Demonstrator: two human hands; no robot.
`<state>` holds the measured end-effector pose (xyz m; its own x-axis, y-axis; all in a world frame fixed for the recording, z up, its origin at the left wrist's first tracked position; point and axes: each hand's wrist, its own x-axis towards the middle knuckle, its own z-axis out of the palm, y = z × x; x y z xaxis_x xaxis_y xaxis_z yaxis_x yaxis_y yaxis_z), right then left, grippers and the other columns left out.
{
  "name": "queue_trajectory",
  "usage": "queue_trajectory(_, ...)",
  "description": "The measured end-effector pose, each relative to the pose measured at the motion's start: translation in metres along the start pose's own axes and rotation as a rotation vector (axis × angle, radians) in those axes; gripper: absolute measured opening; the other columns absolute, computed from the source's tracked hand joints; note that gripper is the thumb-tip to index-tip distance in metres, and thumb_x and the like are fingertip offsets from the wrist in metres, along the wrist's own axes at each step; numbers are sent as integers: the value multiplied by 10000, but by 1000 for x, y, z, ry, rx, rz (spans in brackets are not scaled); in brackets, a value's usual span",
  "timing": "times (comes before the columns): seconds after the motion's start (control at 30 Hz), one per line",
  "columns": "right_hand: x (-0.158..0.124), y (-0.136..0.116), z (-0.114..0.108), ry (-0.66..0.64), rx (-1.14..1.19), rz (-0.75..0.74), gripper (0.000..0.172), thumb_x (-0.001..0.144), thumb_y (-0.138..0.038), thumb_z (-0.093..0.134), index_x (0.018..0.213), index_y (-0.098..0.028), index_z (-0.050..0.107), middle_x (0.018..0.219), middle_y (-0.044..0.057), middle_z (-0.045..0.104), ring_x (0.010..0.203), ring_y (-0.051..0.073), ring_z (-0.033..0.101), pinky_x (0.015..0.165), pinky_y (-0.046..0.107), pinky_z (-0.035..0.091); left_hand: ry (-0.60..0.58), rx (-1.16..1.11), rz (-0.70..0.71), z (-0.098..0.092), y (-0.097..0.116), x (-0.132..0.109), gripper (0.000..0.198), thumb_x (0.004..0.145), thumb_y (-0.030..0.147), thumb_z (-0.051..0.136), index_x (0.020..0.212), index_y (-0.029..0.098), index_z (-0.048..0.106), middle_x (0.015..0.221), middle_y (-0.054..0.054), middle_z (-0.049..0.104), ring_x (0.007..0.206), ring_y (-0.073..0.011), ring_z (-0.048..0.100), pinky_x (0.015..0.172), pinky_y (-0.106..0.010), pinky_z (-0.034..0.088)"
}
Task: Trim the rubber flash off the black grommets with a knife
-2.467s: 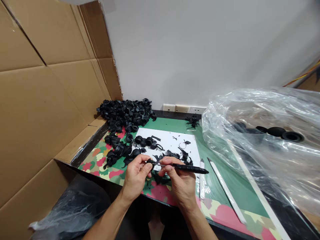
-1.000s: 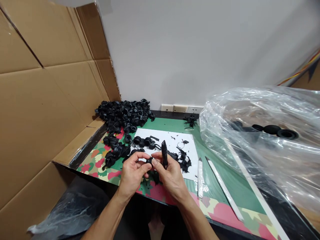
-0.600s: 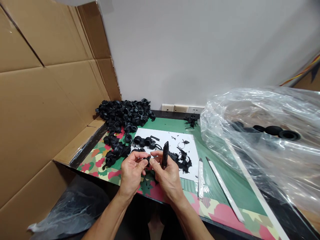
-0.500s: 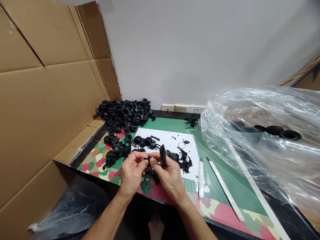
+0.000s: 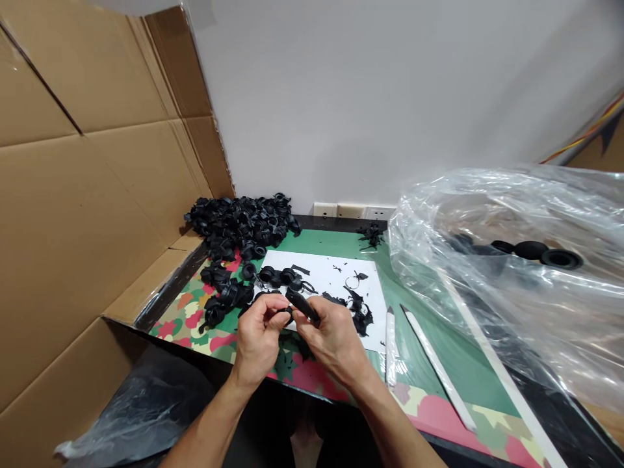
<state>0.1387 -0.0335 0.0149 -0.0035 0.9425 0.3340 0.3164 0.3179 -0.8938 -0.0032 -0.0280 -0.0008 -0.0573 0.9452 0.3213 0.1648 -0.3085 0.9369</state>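
Note:
My left hand point(image 5: 258, 335) pinches a small black rubber part point(image 5: 288, 316) at the front edge of the white sheet point(image 5: 336, 270). Close against it on the right, my right hand point(image 5: 331, 335) is closed round a dark, stick-like tool point(image 5: 303, 305) that leans up and to the left. The fingertips of both hands meet at the part and hide most of it. Ribbed black rubber parts point(image 5: 277, 275) lie on the sheet behind my hands. Torn black scraps point(image 5: 359, 311) are spread to the right of them.
A large heap of black rubber parts point(image 5: 238, 224) fills the back left, beside a cardboard wall point(image 5: 112, 195). Two white sticks point(image 5: 390, 344) lie right of the sheet. A clear plastic bag point(image 5: 497, 208) with round black parts covers the right side.
The tool in my right hand has tipped from nearly upright to leaning left, its end now close to my left fingers. My left hand has hardly moved.

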Motion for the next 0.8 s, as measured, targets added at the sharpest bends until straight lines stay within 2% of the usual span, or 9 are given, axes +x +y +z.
queue_trajectory(0.17, 3, 4, 1, -71, 235, 161, 173, 730, -273, 575, 655, -163, 686, 543, -4, 589, 509, 129, 489, 490, 235, 383, 7, -66, -47, 2, 3, 0, 152, 750, 310, 691, 797, 171, 654, 802, -47, 684, 592, -137, 592, 563, -250, 507)
queue_trajectory(0.3, 4, 6, 1, -117, 303, 251, 190, 712, -285, 575, 681, -143, 696, 554, 0, 596, 504, 121, 473, 490, 236, 373, 15, -58, -75, 3, 3, -3, 129, 766, 296, 668, 799, 173, 650, 820, -43, 687, 575, -131, 593, 559, -250, 507)
queue_trajectory(0.43, 2, 3, 3, -92, 67, 214, 175, 735, -249, 515, 617, -170, 616, 526, -4, 546, 490, 122, 439, 478, 241, 330, 28, 62, -33, 5, 1, -5, 73, 785, 263, 632, 800, 191, 639, 801, -39, 686, 665, -162, 622, 600, -258, 513)
queue_trajectory(0.5, 1, 1, 5, -74, -133, 159, 143, 717, -200, 514, 587, -189, 570, 519, -4, 535, 483, 124, 422, 480, 249, 302, 39, 190, 48, 6, 2, -7, 22, 777, 223, 621, 778, 207, 636, 777, -32, 680, 706, -179, 630, 650, -275, 514)
queue_trajectory(0.6, 8, 2, -1, -58, -353, 89, 82, 641, -132, 561, 607, -207, 564, 592, 17, 596, 516, 142, 453, 504, 264, 276, 8, 345, 198, 6, 8, -11, 74, 771, 176, 592, 781, 220, 651, 775, -50, 681, 769, -220, 646, 712, -317, 508)
queue_trajectory(0.67, 16, 8, -13, -6, -421, 106, 98, 611, -122, 579, 598, -214, 548, 606, 29, 604, 502, 145, 446, 500, 275, 248, -93, 318, 269, 6, 15, -13, 95, 785, 163, 575, 789, 215, 655, 786, -65, 685, 792, -230, 650, 724, -328, 508)
queue_trajectory(0.73, 23, 16, -31, 52, -448, 162, 119, 621, -133, 553, 555, -218, 501, 518, 19, 541, 450, 140, 403, 482, 279, 221, -183, 193, 272, 4, 19, -15, 77, 800, 167, 579, 777, 203, 643, 796, -68, 683, 791, -215, 647, 726, -320, 510)
queue_trajectory(0.8, 26, 22, -51, 117, -417, 206, 86, 668, -199, 528, 586, -220, 512, 505, 1, 515, 459, 149, 425, 481, 269, 263, -147, 41, 164, 3, 20, -13, 49, 810, 213, 602, 773, 189, 623, 820, -71, 682, 750, -193, 644, 674, -294, 517)
